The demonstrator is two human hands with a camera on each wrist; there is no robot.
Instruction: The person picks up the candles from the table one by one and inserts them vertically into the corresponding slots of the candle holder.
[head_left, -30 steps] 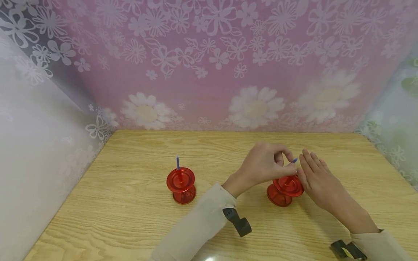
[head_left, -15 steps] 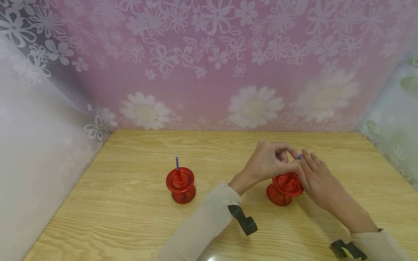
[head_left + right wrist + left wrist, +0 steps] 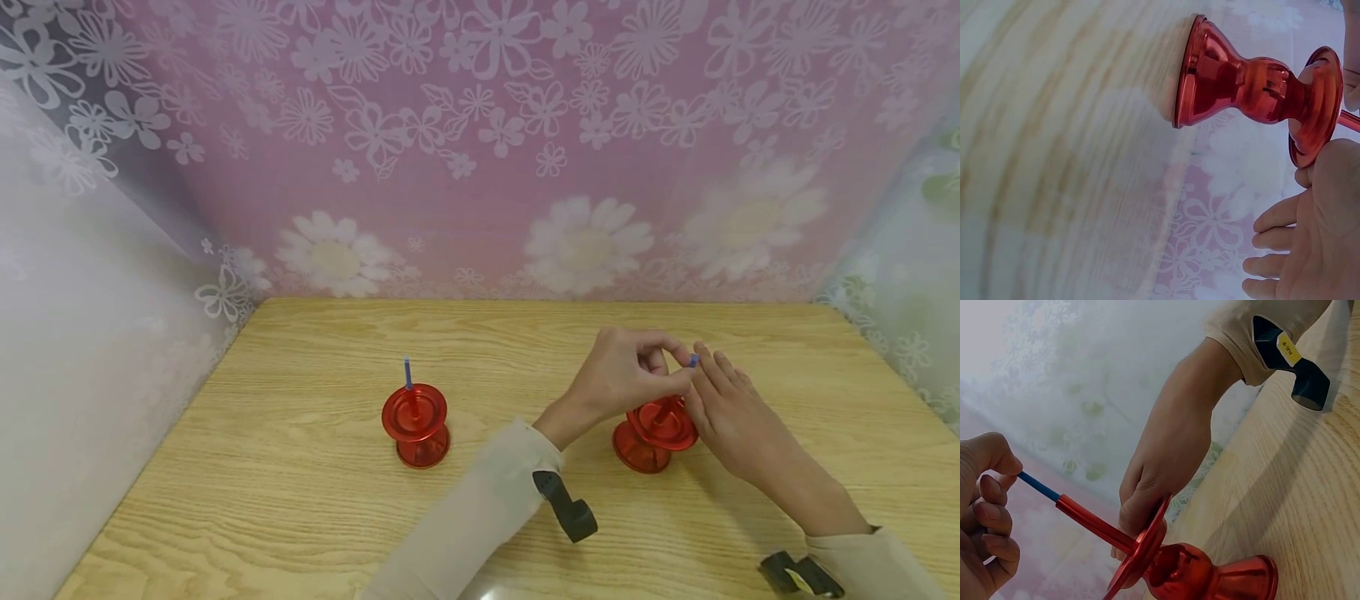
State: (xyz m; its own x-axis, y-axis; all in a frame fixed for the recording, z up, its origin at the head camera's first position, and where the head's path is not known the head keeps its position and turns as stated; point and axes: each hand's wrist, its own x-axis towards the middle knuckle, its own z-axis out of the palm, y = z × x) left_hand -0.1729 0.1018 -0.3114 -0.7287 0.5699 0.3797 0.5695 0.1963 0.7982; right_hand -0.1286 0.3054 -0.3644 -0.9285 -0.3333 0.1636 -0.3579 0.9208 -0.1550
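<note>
My left hand pinches the top of a thin blue candle between thumb and index finger, its other fingers curled loosely. The candle's lower end sits in the red tube rising from a shiny red candle holder. My right hand is at the holder's right side, holding the dish rim at the thumb. Its other fingers extend past the dish. From the head, my left hand covers part of the dish and tube. The holder's base stands on the table.
A second red candle holder, with a thin blue candle upright in it, stands to the left on the wooden table. A pink flowered backdrop rises behind the far edge. Dark cameras are strapped to both wrists.
My left hand has shifted slightly to the right along with the top of the blue candle, which looks more upright. My right hand and both holders have stayed put.
</note>
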